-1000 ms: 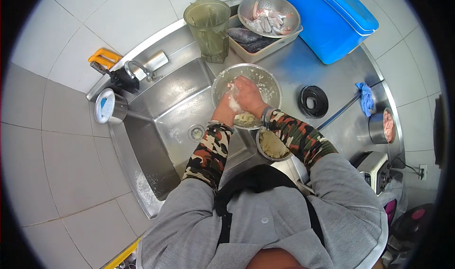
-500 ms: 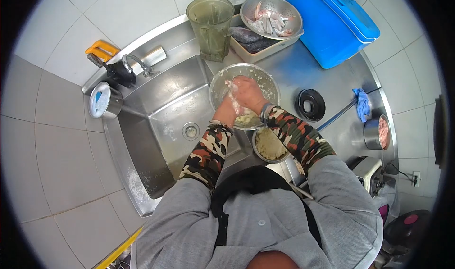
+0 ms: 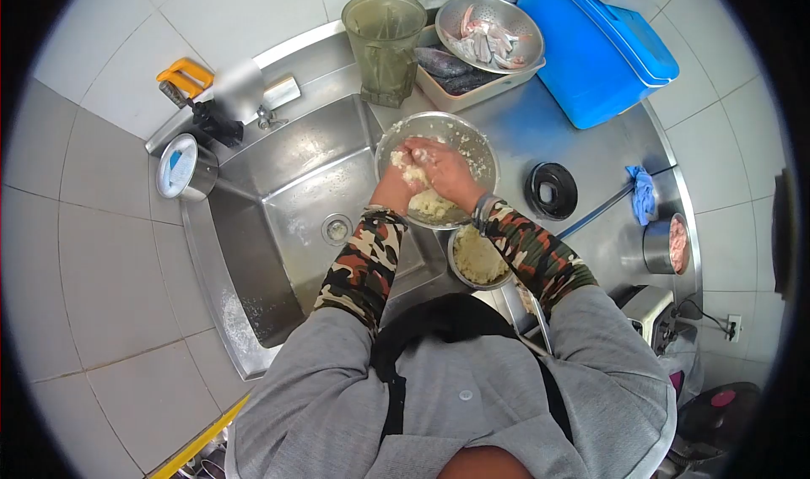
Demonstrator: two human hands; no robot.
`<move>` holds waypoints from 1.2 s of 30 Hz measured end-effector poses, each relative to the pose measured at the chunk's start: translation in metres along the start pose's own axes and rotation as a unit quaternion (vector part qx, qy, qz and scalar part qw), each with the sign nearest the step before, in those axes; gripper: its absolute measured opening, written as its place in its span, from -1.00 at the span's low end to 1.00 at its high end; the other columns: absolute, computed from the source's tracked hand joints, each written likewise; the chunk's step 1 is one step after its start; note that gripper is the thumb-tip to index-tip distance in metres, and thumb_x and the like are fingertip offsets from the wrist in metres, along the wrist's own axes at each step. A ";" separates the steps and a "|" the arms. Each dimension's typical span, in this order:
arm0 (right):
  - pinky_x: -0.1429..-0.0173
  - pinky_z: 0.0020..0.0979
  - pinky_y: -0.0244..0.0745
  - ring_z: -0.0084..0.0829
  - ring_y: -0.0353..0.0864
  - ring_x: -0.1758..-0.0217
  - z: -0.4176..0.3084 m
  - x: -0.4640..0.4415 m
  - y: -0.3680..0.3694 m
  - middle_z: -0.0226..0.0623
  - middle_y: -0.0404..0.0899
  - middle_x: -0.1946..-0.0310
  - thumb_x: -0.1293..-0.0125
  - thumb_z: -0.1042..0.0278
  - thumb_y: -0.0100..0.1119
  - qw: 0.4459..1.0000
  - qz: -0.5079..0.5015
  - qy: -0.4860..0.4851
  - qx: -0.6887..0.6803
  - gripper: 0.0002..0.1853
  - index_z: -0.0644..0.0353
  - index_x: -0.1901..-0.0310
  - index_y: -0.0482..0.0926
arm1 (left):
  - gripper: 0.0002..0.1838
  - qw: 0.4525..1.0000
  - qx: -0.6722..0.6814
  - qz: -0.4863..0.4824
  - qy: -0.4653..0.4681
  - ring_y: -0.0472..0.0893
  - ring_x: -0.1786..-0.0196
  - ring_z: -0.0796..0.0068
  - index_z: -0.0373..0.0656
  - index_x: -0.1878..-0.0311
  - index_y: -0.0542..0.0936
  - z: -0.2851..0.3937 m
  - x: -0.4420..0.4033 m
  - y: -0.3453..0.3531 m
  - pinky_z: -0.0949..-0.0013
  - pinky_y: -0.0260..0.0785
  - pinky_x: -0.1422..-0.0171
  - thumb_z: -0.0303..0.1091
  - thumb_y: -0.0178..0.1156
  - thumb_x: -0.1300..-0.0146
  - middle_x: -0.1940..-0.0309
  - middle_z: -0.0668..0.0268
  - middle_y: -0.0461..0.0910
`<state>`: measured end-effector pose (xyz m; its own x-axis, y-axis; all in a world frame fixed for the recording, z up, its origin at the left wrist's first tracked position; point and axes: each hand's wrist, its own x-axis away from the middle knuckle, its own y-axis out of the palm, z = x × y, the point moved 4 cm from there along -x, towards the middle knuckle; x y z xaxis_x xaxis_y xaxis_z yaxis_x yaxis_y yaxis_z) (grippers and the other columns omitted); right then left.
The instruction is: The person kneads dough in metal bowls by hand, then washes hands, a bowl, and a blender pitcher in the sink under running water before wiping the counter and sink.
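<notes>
Tabletop (image 3: pixel 607 162), back edge: jar (image 3: pixel 384 65), tray (image 3: pixel 477 97) of fish (image 3: pixel 439 63) just beside it, colander (image 3: pixel 528 48) of fish scraps (image 3: pixel 485 42) on the tray, blue cooler (image 3: pixel 582 57) toward back right corner. Right edge: blue cloth (image 3: pixel 641 196), pot (image 3: pixel 657 247) of pink stuff (image 3: pixel 678 244). Black ring (image 3: pixel 564 197) further in. Tap (image 3: pixel 267 120) at back edge, orange handle (image 3: pixel 192 71) at back left corner, can (image 3: pixel 202 177) on left edge.

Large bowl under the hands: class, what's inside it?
Pale food lies in the bowl, with bits on its wall. The left hand and right hand hide part of its interior; what lies beneath cannot be seen.
</notes>
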<state>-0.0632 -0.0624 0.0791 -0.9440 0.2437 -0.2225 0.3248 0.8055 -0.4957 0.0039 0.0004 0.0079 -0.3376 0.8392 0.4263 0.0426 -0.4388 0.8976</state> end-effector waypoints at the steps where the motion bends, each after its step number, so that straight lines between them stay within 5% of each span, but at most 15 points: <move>1: -0.43 -0.09 0.16 -0.10 0.40 -0.30 0.000 0.001 0.001 -0.22 0.50 -0.19 -0.41 0.22 -0.04 0.993 -0.007 -0.049 0.107 -0.66 0.06 -0.13 0.56 | -0.59 1.000 0.002 -0.023 0.004 0.45 -0.24 0.22 -0.02 -0.20 0.45 0.000 -0.007 -0.005 0.07 0.30 -0.34 -0.10 -0.25 -0.49 -0.18 0.21 0.50; 5: -0.55 0.14 -0.28 -0.11 0.13 -0.50 0.002 0.002 0.004 -0.36 0.23 -0.43 -0.39 0.21 -0.04 0.930 0.001 -0.106 0.351 -0.52 -0.04 -0.34 0.36 | -0.58 0.998 -0.006 -0.063 0.022 0.46 -0.24 0.23 -0.02 -0.21 0.45 -0.002 -0.018 -0.007 0.06 0.31 -0.34 -0.08 -0.27 -0.50 -0.20 0.21 0.49; 9: -0.55 0.14 -0.28 -0.07 0.09 -0.51 0.005 0.003 0.001 -0.37 0.20 -0.45 -0.39 0.23 -0.05 0.922 0.019 -0.107 0.372 -0.50 -0.04 -0.36 0.34 | -0.59 0.995 -0.073 -0.004 0.066 0.49 -0.21 0.26 0.01 -0.19 0.47 -0.010 0.002 0.004 0.09 0.33 -0.33 -0.07 -0.23 -0.49 -0.16 0.23 0.53; 12: -0.54 0.12 -0.21 -0.07 0.09 -0.52 0.012 0.002 0.007 -0.35 0.19 -0.46 -0.38 0.24 -0.03 0.937 -0.008 -0.108 0.332 -0.50 -0.03 -0.36 0.36 | -0.60 0.995 -0.071 -0.055 0.032 0.51 -0.19 0.28 0.03 -0.18 0.49 -0.001 -0.028 -0.038 0.12 0.34 -0.32 -0.07 -0.20 -0.47 -0.15 0.28 0.55; 14: -0.52 0.10 -0.11 -0.05 0.15 -0.49 0.015 0.003 0.001 -0.33 0.26 -0.42 -0.34 0.25 0.02 0.996 0.071 -0.036 -0.031 -0.52 -0.02 -0.31 0.42 | -0.61 0.996 -0.074 -0.038 0.040 0.52 -0.16 0.28 0.01 -0.16 0.49 0.004 -0.052 -0.065 0.13 0.36 -0.28 -0.08 -0.19 -0.47 -0.13 0.27 0.55; 20: -0.51 -0.09 0.04 -0.08 0.32 -0.39 -0.036 0.011 0.009 -0.32 0.47 -0.26 -0.29 0.28 0.12 0.946 0.053 -0.211 0.241 -0.65 0.08 -0.10 0.59 | -0.66 0.986 -0.103 0.073 0.113 0.60 0.04 0.29 -0.09 -0.05 0.54 0.003 -0.039 -0.050 0.18 0.49 -0.02 -0.14 -0.12 -0.45 0.01 0.26 0.59; 24: -0.42 -0.16 0.22 -0.16 0.40 -0.33 0.008 0.009 0.008 -0.28 0.53 -0.19 -0.31 0.22 0.15 0.933 0.078 -0.172 0.307 -0.68 0.10 -0.05 0.61 | -0.68 0.984 -0.075 0.098 0.125 0.64 0.17 0.31 -0.16 0.03 0.56 0.004 -0.033 -0.039 0.22 0.55 0.13 -0.16 -0.08 -0.44 0.12 0.26 0.61; 26: -0.28 -0.21 0.40 -0.24 0.53 -0.19 0.026 0.012 0.003 -0.23 0.60 -0.06 -0.36 0.18 0.13 0.985 0.167 0.038 -0.036 -0.74 0.11 0.03 0.62 | -0.67 0.986 -0.020 0.108 0.122 0.64 0.27 0.35 -0.20 0.13 0.57 0.006 -0.008 -0.012 0.26 0.55 0.21 -0.14 -0.04 -0.45 0.28 0.28 0.63; 27: -0.28 -0.21 0.40 -0.24 0.53 -0.19 0.032 0.008 0.007 -0.23 0.60 -0.06 -0.36 0.18 0.13 0.985 0.163 0.036 -0.035 -0.74 0.11 0.03 0.62 | -0.67 0.986 -0.015 0.108 0.125 0.64 0.27 0.35 -0.20 0.13 0.57 0.006 -0.004 -0.006 0.26 0.55 0.21 -0.14 -0.04 -0.45 0.28 0.28 0.63; 28: -0.28 -0.22 0.41 -0.24 0.55 -0.16 0.057 0.006 0.013 -0.21 0.63 0.00 -0.41 0.22 0.02 0.901 0.203 0.215 -0.317 -0.74 0.14 0.03 0.61 | -0.65 0.980 -0.067 0.100 0.159 0.65 0.19 0.33 -0.18 0.14 0.60 0.005 0.000 0.002 0.23 0.54 0.15 -0.10 -0.04 -0.44 0.28 0.25 0.65; 29: -0.27 -0.24 0.43 -0.24 0.58 -0.13 0.073 0.009 0.028 -0.18 0.65 0.06 -0.45 0.25 -0.08 0.708 0.221 0.371 -0.559 -0.72 0.17 0.03 0.59 | -0.62 0.970 -0.117 0.093 0.193 0.65 0.11 0.32 -0.16 0.15 0.62 0.001 0.003 0.009 0.19 0.53 0.09 -0.06 -0.04 -0.43 0.27 0.21 0.67; 31: -0.21 -0.26 0.47 -0.28 0.59 -0.07 0.064 0.003 0.021 -0.20 0.63 0.07 -0.46 0.14 -0.07 0.712 0.130 0.353 -0.593 -0.71 0.12 0.08 0.57 | -0.70 0.935 -0.219 0.098 0.260 0.64 0.13 0.25 -0.12 0.17 0.62 -0.010 0.006 0.022 0.12 0.48 0.03 -0.13 0.01 -0.40 0.31 0.23 0.67; 33: -0.16 -0.28 0.51 -0.33 0.60 -0.01 0.069 0.005 0.011 -0.22 0.62 0.08 -0.46 0.03 -0.06 0.708 0.027 0.347 -0.615 -0.68 0.08 0.12 0.56 | -0.77 0.574 -0.585 0.103 0.563 0.61 0.13 0.23 -0.07 0.27 0.65 -0.018 0.022 0.046 0.13 0.42 0.02 -0.17 0.11 -0.32 0.36 0.26 0.64; 34: -0.16 -0.28 0.51 -0.33 0.60 -0.01 0.078 0.006 0.005 -0.22 0.61 0.08 -0.46 0.03 -0.06 0.715 0.013 0.353 -0.603 -0.68 0.08 0.12 0.56 | -0.78 0.456 -0.625 0.127 0.622 0.58 0.16 0.19 -0.07 0.34 0.65 -0.025 0.020 0.053 0.13 0.40 0.03 -0.17 0.14 -0.25 0.37 0.26 0.62; 36: -0.16 -0.28 0.51 -0.32 0.60 -0.02 0.076 0.008 -0.008 -0.22 0.61 0.08 -0.46 0.02 -0.06 0.725 -0.013 0.364 -0.584 -0.68 0.09 0.10 0.55 | -0.78 0.349 -0.649 0.158 0.658 0.54 0.15 0.18 -0.05 0.44 0.65 -0.028 0.039 0.069 0.13 0.36 0.00 -0.15 0.19 -0.18 0.39 0.29 0.60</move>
<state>-0.0688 -0.1085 0.0172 -0.8679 0.0985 0.4869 0.4364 0.6191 0.6528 -0.0329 -0.0061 0.0833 -0.6854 0.1838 -0.7046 0.0994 -0.9350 -0.3406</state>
